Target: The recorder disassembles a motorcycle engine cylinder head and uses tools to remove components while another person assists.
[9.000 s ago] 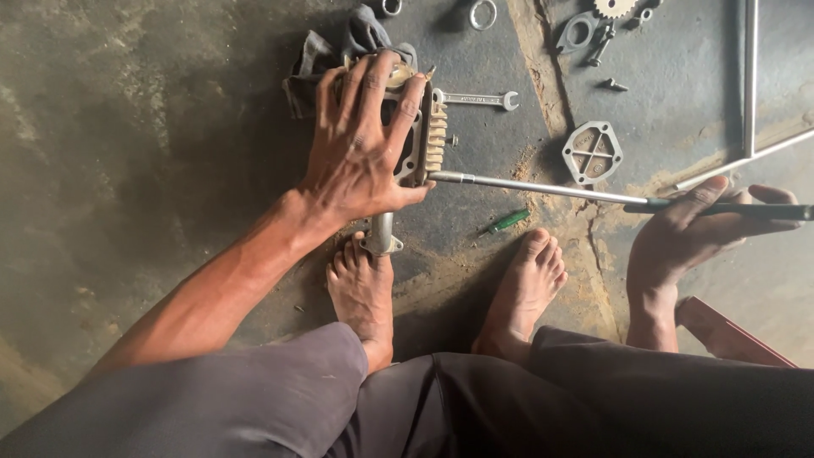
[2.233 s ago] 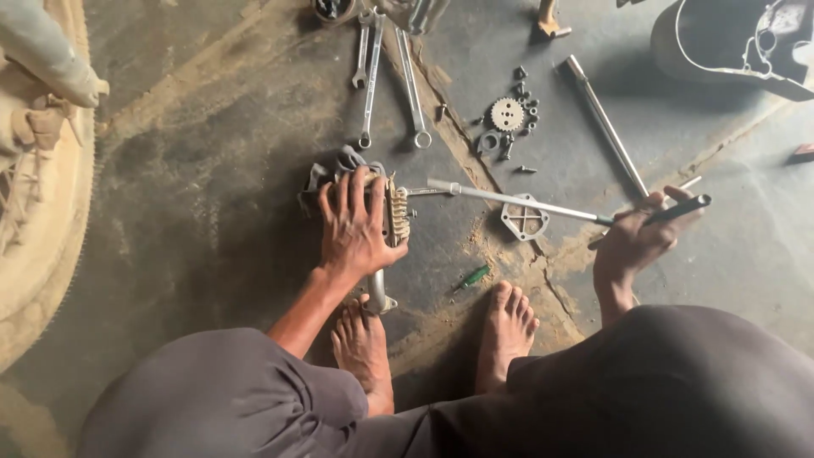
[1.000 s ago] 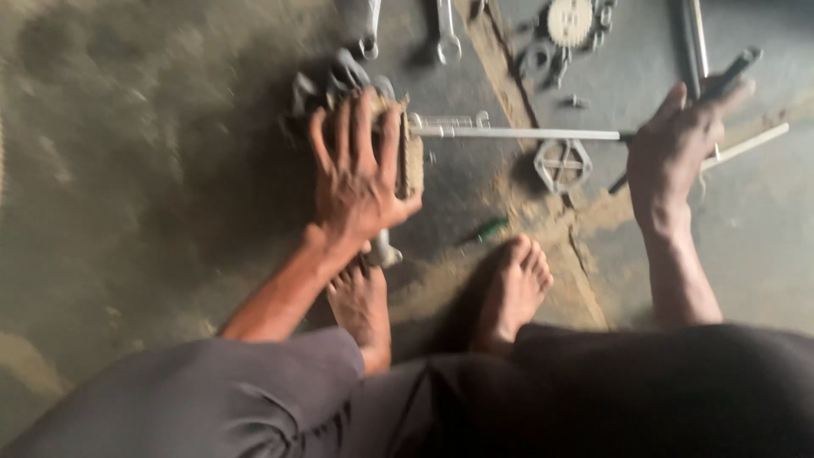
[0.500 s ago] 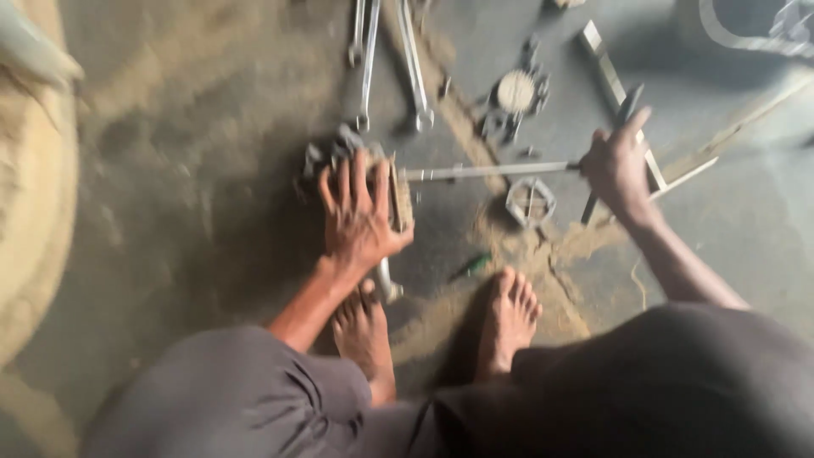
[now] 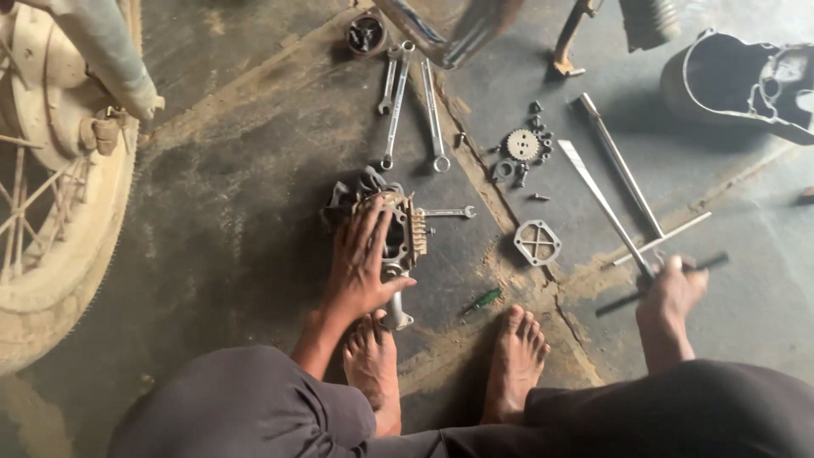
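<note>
My left hand point(image 5: 363, 265) presses flat on a finned metal engine cylinder head point(image 5: 405, 231) that lies on the dirty concrete floor, just ahead of my bare left foot point(image 5: 373, 369). Far to the right, my right hand point(image 5: 671, 293) is closed around the dark cross handle of a long T-handle wrench point(image 5: 604, 203). The wrench's silver shaft points up and to the left across the floor, apart from the cylinder head. A short bolt or stud point(image 5: 448, 212) sticks out of the head's right side.
Spanners point(image 5: 397, 102) lie above the head. Right of it are a sprocket with small bolts point(image 5: 522, 144), a square cover plate point(image 5: 538, 241) and a green screwdriver point(image 5: 482, 299). More rods point(image 5: 623, 165) lie near the wrench. A spoked wheel point(image 5: 51, 195) stands left, an engine casing point(image 5: 746, 80) top right.
The wrench shaft, which reached across to the cylinder head, has come off it and swung away right with my right hand. My left hand stays on the head.
</note>
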